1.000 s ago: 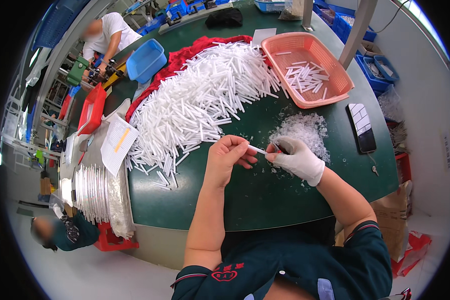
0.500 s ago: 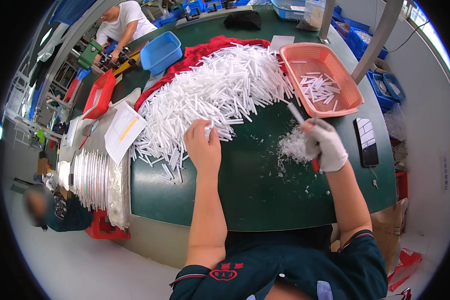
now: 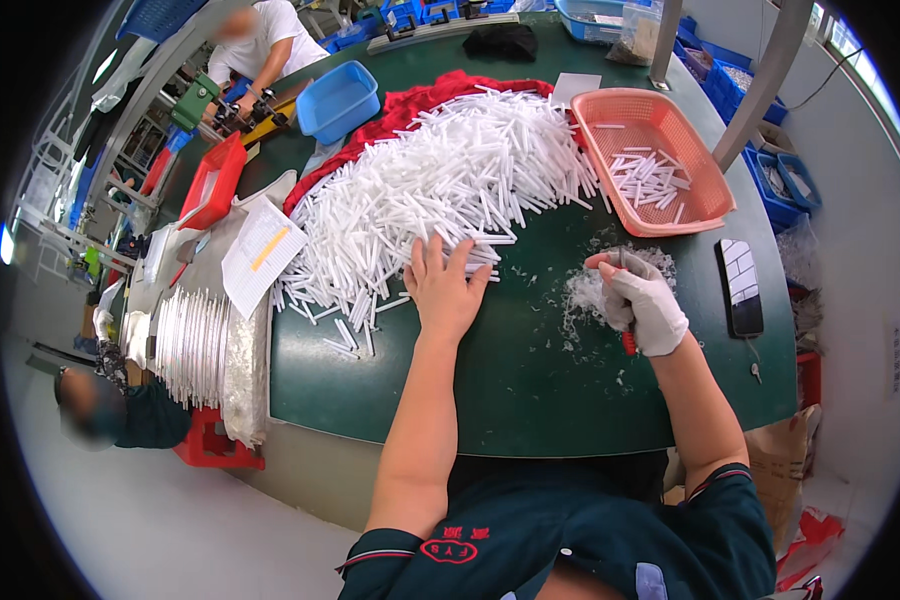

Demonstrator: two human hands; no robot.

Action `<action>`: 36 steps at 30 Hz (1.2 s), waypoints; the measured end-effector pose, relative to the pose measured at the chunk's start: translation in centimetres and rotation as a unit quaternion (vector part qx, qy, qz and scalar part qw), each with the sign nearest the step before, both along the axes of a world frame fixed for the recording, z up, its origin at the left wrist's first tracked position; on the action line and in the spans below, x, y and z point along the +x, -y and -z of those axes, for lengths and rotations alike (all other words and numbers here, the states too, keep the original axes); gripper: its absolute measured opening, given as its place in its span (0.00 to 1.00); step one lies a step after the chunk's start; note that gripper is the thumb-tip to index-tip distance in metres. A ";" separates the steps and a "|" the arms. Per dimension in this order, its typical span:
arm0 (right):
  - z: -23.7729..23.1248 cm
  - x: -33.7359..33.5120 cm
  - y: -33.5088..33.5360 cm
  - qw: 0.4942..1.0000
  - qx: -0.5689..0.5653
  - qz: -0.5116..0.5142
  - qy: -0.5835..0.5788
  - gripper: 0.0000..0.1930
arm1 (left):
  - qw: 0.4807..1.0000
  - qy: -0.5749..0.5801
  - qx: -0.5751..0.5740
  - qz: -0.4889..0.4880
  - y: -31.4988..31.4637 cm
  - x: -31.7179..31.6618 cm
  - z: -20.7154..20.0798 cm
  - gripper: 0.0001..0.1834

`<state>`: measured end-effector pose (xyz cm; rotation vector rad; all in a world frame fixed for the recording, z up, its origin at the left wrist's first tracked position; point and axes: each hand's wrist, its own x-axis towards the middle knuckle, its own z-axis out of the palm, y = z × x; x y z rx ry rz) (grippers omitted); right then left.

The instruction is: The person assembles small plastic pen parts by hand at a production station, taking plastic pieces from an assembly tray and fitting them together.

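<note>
A big heap of short white plastic tubes [image 3: 410, 190] covers the table's middle. My bare left hand [image 3: 445, 290] lies at the heap's near edge, fingers spread over the tubes, gripping none. My right hand [image 3: 642, 300], in a white glove with bare fingertips, is closed around a tool with a red handle [image 3: 628, 343]; its working end is hidden. Beneath that hand is a pile of thin white plastic shavings [image 3: 582, 295]. Beyond it stands an orange mesh basket [image 3: 708, 205] with several tubes inside.
A phone [image 3: 740, 285] lies right of my gloved hand. Left of the heap are a paper sheet [image 3: 262, 255], a red tray [image 3: 215, 180] and a blue bin [image 3: 338, 102]. A metal post [image 3: 755, 110] rises behind the basket. A person in white [image 3: 270, 45] works across the table.
The tube that was at my right hand is no longer there, and that hand has drawn slightly nearer the shavings. My left hand has shifted right and opened its fingers over the heap.
</note>
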<state>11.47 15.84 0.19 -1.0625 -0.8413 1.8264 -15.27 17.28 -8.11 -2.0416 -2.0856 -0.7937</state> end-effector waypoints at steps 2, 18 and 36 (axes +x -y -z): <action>-0.1 -0.1 0.1 1.000 0.010 -0.015 0.007 0.15 | 1.000 -0.015 0.004 0.017 0.6 0.9 -0.2 0.25; -1.2 0.9 0.4 0.998 0.064 -0.011 0.024 0.15 | 0.990 0.027 -0.015 0.138 5.3 7.1 -1.5 0.25; -1.0 1.5 0.2 0.998 0.057 -0.011 -0.001 0.15 | 0.985 0.089 0.069 0.129 2.9 5.8 -2.1 0.12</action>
